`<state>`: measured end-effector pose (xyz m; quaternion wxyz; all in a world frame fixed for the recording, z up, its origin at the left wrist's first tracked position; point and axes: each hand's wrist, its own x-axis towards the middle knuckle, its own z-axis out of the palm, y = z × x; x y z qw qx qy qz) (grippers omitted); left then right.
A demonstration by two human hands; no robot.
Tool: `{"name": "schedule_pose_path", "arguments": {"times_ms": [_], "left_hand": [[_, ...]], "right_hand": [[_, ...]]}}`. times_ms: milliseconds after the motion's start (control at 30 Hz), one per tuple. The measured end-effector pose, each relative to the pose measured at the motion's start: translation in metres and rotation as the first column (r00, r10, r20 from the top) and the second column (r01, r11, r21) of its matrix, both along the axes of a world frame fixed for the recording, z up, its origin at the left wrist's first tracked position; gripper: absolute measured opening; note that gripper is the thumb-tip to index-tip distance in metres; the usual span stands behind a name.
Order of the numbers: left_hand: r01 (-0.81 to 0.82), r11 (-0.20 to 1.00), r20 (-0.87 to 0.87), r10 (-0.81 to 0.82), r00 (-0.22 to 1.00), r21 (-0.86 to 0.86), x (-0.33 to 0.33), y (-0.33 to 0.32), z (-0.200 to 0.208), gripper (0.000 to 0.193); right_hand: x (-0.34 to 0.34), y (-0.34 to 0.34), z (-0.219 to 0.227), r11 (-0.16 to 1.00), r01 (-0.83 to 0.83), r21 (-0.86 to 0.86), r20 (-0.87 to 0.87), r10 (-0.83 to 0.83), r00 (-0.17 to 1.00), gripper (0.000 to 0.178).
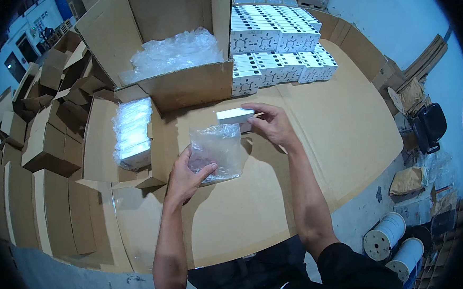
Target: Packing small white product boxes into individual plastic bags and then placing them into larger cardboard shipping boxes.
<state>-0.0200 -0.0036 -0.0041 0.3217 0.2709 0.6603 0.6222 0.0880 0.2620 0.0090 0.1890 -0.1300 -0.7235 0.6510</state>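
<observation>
My left hand [186,175] grips a clear plastic bag [216,152] by its lower left side, with the thumb lying over its front. Just above the bag's top edge, my right hand [272,124] pinches a flat white box [235,115] between thumb and fingers. The white box is level and close to the bag's mouth; I cannot tell whether its lower part touches the film. Left of my left hand stands an open cardboard carton [100,147], holding a row of white boxes wrapped in clear plastic [133,130].
A large open carton [185,86] full of clear plastic bags [175,55] stands at the back. Beside it are stacked white boxes [283,35] in rows. Several open cartons [51,139] crowd the left. Cable spools [385,235] sit on the floor, right of the cardboard-covered table [342,137].
</observation>
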Motion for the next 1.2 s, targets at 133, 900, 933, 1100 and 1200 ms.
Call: {"name": "schedule_pose_path", "arguments": {"times_ms": [133,900,933,1100,1200], "left_hand": [[0.013,1.0,0.005,-0.012,1.0,-0.023,0.001,0.001,0.002,0.046],[-0.055,0.998,0.016,0.055,0.998,-0.028,-0.002,0.0,0.002,0.044],[-0.07,0.997,-0.074,0.067,0.995,-0.033,-0.003,0.0,0.0,0.043],[-0.052,0.998,-0.159,0.047,0.986,-0.027,-0.007,0.0,-0.007,0.039],[-0.048,0.998,-0.158,0.041,0.987,-0.037,-0.006,0.0,-0.008,0.039]], "right_hand": [[0.011,0.015,0.002,0.987,0.147,0.063,-0.17,-0.134,0.976,0.037],[-0.024,-0.036,-0.008,0.932,0.0,-0.363,-0.346,-0.135,0.928,0.024],[-0.023,-0.035,-0.007,0.934,-0.002,-0.358,-0.339,-0.128,0.932,0.024],[-0.019,-0.032,-0.004,0.946,-0.018,-0.325,-0.339,-0.099,0.935,0.024],[-0.02,-0.033,-0.005,0.96,-0.033,-0.276,-0.331,-0.062,0.941,0.022]]}}
